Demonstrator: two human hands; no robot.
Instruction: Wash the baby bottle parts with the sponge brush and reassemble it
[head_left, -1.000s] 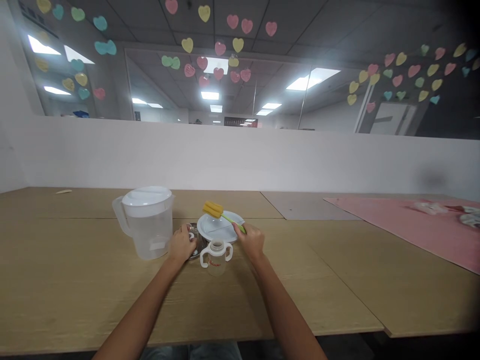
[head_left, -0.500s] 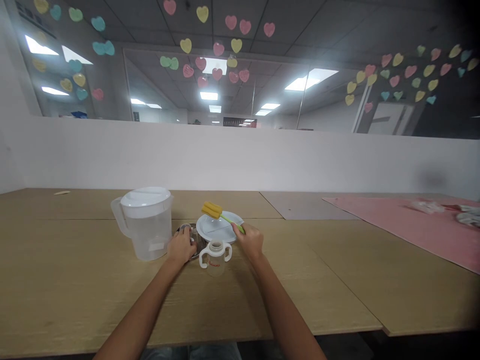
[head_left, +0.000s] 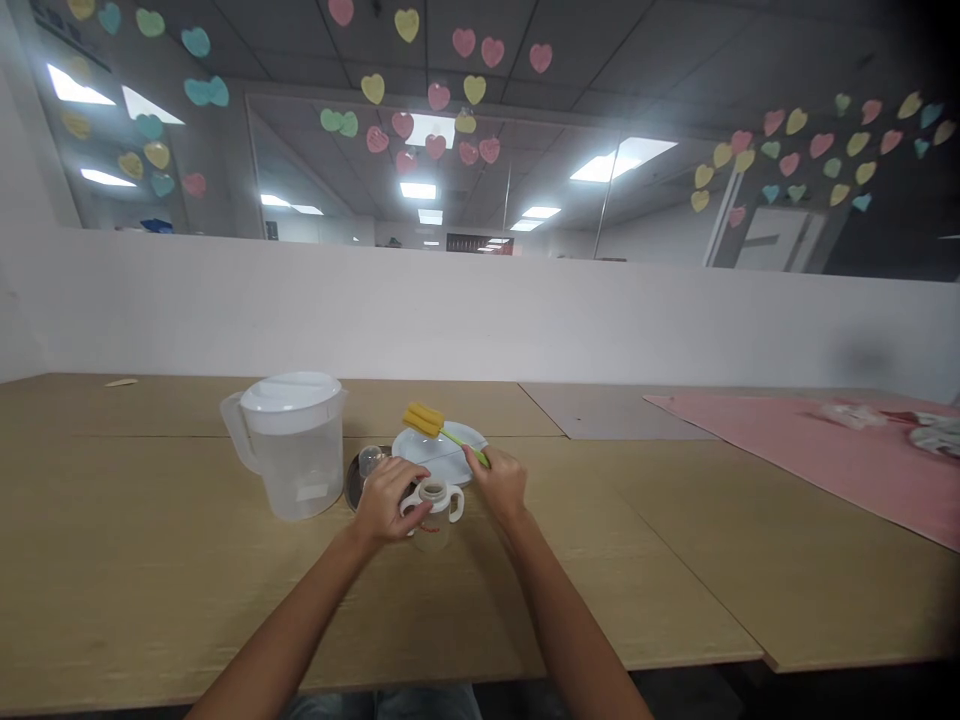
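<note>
My right hand is closed round the green handle of a brush with a yellow sponge head, which is held over a pale plate. My left hand is at the left handle of a clear bottle with two white handles and an open top. Its thumb and fingers are apart around that handle. Behind my left hand, a small clear cap sits on a dark round metal tray, partly hidden by the hand.
A clear lidded pitcher stands left of the metal tray, its handle to the left. A pink cloth with crumpled items on it covers the right of the table. A white wall rises behind the table.
My left hand has moved right, from the metal tray to the bottle's left handle, and the small clear cap has come into view. My right hand and the brush look unchanged.
</note>
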